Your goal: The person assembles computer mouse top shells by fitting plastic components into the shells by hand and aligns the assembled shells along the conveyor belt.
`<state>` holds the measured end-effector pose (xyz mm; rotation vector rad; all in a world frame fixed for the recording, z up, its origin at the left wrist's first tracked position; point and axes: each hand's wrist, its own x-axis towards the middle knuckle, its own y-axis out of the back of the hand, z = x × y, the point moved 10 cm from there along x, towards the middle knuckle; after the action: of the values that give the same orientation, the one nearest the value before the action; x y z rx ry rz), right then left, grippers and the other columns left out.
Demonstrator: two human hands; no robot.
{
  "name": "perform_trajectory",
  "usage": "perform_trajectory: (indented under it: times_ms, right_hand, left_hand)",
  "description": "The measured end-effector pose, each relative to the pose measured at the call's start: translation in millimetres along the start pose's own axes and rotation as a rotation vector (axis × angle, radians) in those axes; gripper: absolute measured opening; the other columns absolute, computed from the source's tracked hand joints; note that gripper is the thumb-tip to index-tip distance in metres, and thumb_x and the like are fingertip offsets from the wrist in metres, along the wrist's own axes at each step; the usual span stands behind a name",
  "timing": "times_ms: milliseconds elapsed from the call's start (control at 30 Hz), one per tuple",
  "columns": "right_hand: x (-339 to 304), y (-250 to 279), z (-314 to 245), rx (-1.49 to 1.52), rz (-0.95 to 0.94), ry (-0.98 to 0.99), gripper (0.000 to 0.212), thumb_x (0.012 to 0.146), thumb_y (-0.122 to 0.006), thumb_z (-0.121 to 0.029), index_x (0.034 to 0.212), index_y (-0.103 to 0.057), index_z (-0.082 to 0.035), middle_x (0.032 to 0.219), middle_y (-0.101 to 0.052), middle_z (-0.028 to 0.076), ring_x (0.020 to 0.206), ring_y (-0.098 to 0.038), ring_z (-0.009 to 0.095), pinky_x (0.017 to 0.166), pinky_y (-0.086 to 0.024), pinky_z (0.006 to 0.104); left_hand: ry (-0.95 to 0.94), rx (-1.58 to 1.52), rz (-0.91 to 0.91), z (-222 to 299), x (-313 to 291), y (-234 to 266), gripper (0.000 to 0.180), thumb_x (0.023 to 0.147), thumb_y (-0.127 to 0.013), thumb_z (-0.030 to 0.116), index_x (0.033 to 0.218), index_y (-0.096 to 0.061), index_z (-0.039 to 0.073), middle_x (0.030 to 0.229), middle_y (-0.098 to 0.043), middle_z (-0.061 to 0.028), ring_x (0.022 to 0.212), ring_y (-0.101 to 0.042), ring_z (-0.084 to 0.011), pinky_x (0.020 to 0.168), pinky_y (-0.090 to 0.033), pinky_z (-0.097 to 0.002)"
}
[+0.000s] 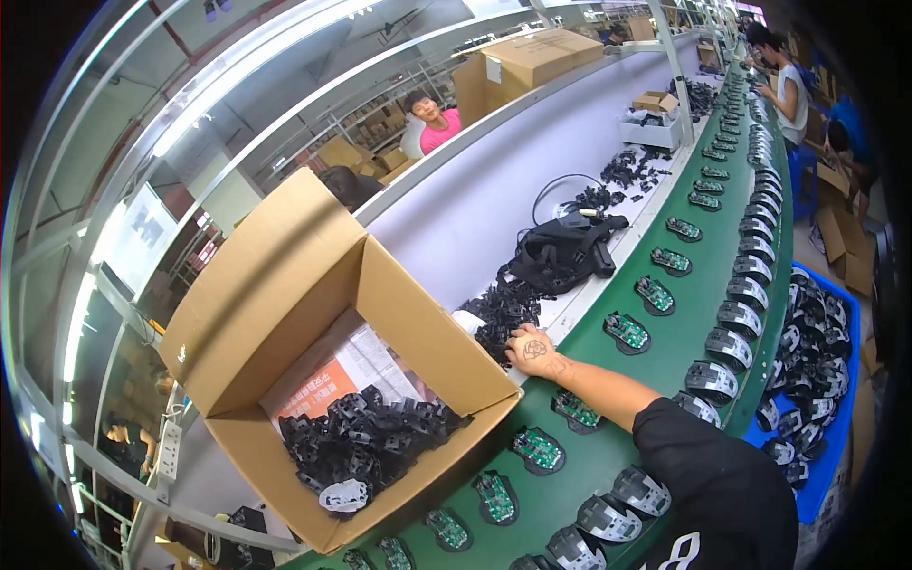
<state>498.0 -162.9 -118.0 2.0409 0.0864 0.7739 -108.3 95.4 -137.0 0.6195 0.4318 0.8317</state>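
My right hand (pixel 534 350) reaches from the lower right across the belt to a heap of small black plastic parts (pixel 503 309) on the white ledge. Its fingers are curled down into the near end of the heap, and their tips are partly hidden. What they pinch cannot be made out. Beneath my forearm, mouse bases with green circuit boards (pixel 575 408) lie in a row on the green conveyor belt (pixel 608 380). Grey-and-black mouse top shells (pixel 711 380) form a second row along the belt's near side. My left hand is out of view.
Left of my hand, an open cardboard box (pixel 313 285) holds black plastic parts (pixel 370 442). A black bag-like bundle (pixel 565 252) lies farther along the ledge. A blue bin (pixel 826 475) of mouse shells stands at right. A co-worker (pixel 788 95) works farther up the belt.
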Motion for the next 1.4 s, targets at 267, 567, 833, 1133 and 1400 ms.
perform_trajectory:
  times_ms: [267, 567, 833, 1133, 1400]
  right_hand:
    - [10.1, 20.5, 8.9, -0.009, 0.103, -0.028, 0.025, 0.086, -0.053, -0.032, 0.087, -0.069, -0.012, 0.111, -0.06, 0.011, 0.114, -0.046, 0.033, 0.088, -0.043, 0.0473]
    - [1.7, 80.7, 0.9, 0.304, 0.083, -0.017, 0.026, 0.09, -0.049, -0.027, 0.101, -0.064, -0.007, 0.088, -0.066, 0.016, 0.086, -0.063, 0.033, 0.08, -0.049, 0.0436]
    - [-111.1, 149.0, -56.5, 1.05, -0.184, -0.175, 0.02, 0.085, -0.063, -0.009, 0.103, -0.055, -0.003, 0.076, -0.059, -0.001, 0.065, -0.054, 0.004, 0.055, -0.045, 0.0218]
    - [-307.9, 163.4, -156.4, 1.524, -0.748, -0.429, 0.021, 0.089, -0.057, -0.011, 0.109, -0.063, -0.008, 0.094, -0.064, 0.007, 0.079, -0.061, 0.014, 0.069, -0.048, 0.0248]
    - [-272.9, 188.4, -167.8, 1.147, -0.627, 0.129, 0.021, 0.083, -0.064, -0.014, 0.101, -0.063, -0.005, 0.072, -0.064, 0.005, 0.057, -0.06, 0.013, 0.052, -0.048, 0.0276]
  left_hand:
    - [-0.066, -0.33, -0.187, 4.4, 10.5, -34.1, 0.053, 0.083, -0.07, 0.008, 0.128, -0.046, -0.003, 0.118, -0.058, -0.0152, 0.107, -0.056, -0.0211, 0.091, -0.046, -0.0318]
    - [-0.35, 0.221, 0.082, 97.5, 22.6, 15.2, 0.037, 0.076, -0.07, 0.004, 0.111, -0.059, 0.001, 0.103, -0.063, -0.0138, 0.09, -0.061, -0.0211, 0.079, -0.049, -0.0317]
    - [-0.96, 0.342, 0.396, 274.4, 91.6, 40.1, 0.03, 0.081, -0.062, 0.0, 0.111, -0.058, -0.002, 0.101, -0.06, -0.0127, 0.089, -0.06, -0.021, 0.079, -0.048, -0.0305]
    - [-0.398, 0.737, -0.006, 180.8, 279.2, 10.3, 0.047, 0.061, -0.074, 0.024, 0.102, -0.066, 0.004, 0.098, -0.062, -0.02, 0.092, -0.06, -0.0363, 0.081, -0.049, -0.042]
    - [-0.43, 0.843, 0.139, 194.0, 262.3, 14.2, 0.042, 0.065, -0.073, 0.013, 0.105, -0.059, 0.008, 0.108, -0.057, -0.0167, 0.103, -0.056, -0.0338, 0.084, -0.049, -0.0444]
